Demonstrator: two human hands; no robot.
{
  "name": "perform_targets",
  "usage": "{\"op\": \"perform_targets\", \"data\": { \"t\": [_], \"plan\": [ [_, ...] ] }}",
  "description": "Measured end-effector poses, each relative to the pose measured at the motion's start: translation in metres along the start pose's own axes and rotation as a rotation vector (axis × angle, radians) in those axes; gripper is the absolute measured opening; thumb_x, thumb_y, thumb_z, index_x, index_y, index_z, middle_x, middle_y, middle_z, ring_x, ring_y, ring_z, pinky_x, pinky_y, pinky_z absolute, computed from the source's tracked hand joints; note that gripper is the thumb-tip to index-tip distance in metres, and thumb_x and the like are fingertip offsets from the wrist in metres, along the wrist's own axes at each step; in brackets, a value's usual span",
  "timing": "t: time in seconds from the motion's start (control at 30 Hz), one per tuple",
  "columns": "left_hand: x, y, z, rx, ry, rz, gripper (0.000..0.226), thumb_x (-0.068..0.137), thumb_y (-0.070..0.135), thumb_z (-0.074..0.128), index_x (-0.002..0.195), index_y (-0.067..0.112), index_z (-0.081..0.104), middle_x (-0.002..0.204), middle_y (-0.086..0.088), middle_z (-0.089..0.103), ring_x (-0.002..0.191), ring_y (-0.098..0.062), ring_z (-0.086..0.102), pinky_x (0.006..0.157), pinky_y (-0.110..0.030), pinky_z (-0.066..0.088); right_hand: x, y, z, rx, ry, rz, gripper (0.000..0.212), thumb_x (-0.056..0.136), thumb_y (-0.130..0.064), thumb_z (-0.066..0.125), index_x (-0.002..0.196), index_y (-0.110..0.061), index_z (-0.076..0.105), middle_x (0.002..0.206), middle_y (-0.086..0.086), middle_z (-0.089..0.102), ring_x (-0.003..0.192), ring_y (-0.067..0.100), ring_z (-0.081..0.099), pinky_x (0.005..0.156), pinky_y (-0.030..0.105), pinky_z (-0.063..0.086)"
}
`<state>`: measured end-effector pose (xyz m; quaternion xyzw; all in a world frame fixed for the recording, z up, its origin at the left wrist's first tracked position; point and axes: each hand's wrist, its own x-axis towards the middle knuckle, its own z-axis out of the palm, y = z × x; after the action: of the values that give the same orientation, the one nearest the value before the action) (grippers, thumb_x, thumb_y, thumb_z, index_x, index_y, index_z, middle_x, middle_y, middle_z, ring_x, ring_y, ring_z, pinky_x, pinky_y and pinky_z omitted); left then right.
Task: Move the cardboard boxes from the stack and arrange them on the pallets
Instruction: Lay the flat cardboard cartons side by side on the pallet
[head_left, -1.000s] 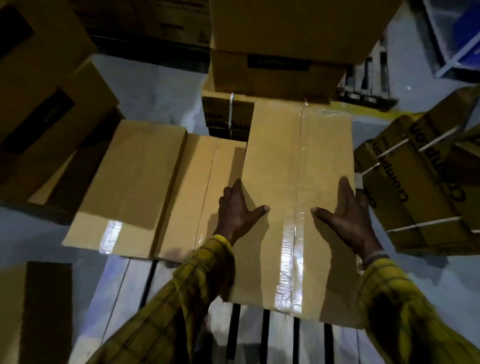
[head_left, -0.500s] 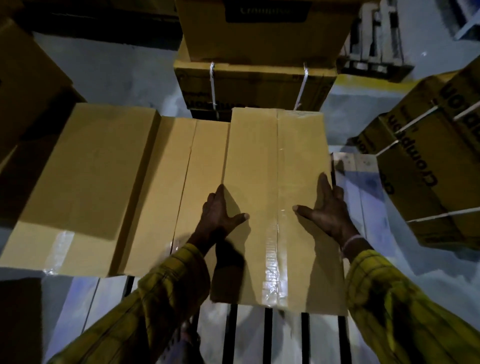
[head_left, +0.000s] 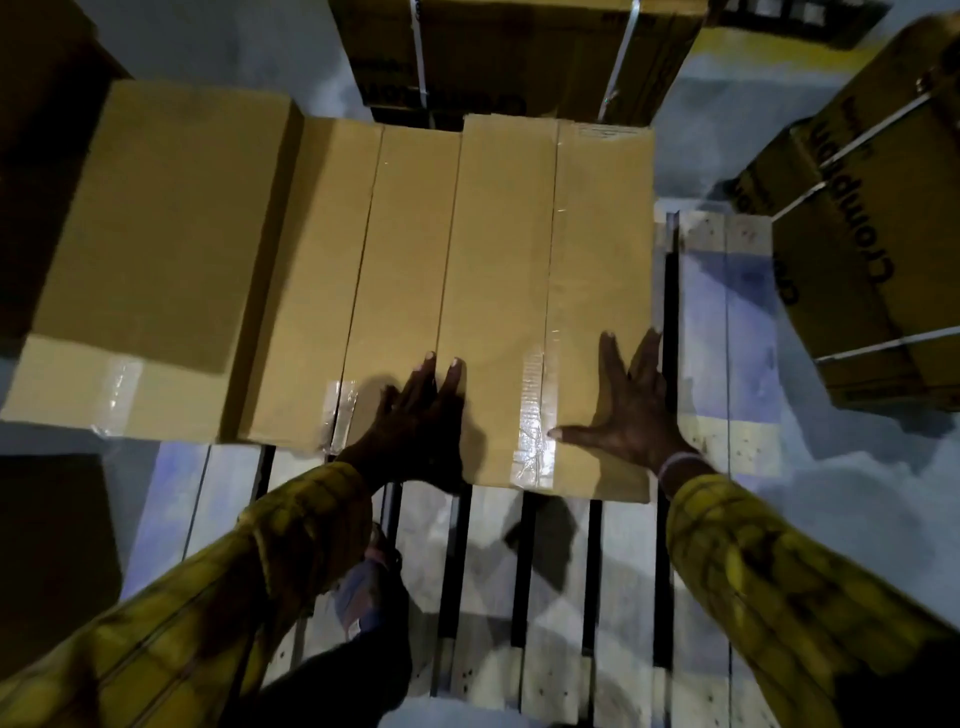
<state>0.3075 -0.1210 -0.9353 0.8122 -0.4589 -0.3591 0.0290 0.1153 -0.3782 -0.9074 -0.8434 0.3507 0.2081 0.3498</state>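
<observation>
Pressing flat on the nearest cardboard box (head_left: 550, 291), both hands lie palm-down with fingers straight and spread, gripping nothing. Left hand (head_left: 415, 415) rests at the box's near left corner, over the seam with the neighbouring box (head_left: 358, 291); right hand (head_left: 631, 410) rests at the near right corner, thumb stretched toward the clear tape strip (head_left: 532, 421), fingertips reaching the right edge. Both forearms wear yellow checked sleeves (head_left: 779, 597). The pressed box lies on the wooden pallet (head_left: 727, 338), toward its far side, flush against the neighbouring box on its left; a larger box (head_left: 156, 249) continues the row at the pallet's left edge. Bare slats show at the pallet's near side and along its right edge. Strapped printed boxes (head_left: 857, 234) stand on the floor beyond the right edge, and another strapped box (head_left: 519, 52) stands beyond the far edge.
</observation>
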Motion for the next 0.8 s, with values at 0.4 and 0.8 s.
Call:
{"op": "perform_targets", "data": {
  "t": [0.4,0.8],
  "plan": [
    [-0.008,0.013,0.03,0.142,0.123,-0.101,0.154,0.062,0.058,0.089,0.158,0.023,-0.026,0.169,-0.018,-0.009,0.156,-0.04,-0.003,0.12,-0.071,0.01,-0.033,0.03,0.032,-0.289,-0.009,-0.141,0.17,0.045,-0.058,0.099,0.161,-0.033,-0.023,0.157,0.013,-0.049,0.148,0.056,-0.024,0.118,0.074,0.021],
    [-0.011,0.016,0.019,0.076,0.041,-0.121,0.156,0.062,0.053,0.092,0.157,0.025,-0.028,0.168,-0.02,-0.008,0.156,-0.041,-0.002,0.12,-0.068,0.01,-0.026,0.015,0.018,-0.35,-0.131,-0.058,0.164,0.052,-0.071,0.091,0.154,-0.039,-0.034,0.148,0.011,-0.059,0.14,0.059,-0.036,0.119,0.071,0.001]
  ]
}}
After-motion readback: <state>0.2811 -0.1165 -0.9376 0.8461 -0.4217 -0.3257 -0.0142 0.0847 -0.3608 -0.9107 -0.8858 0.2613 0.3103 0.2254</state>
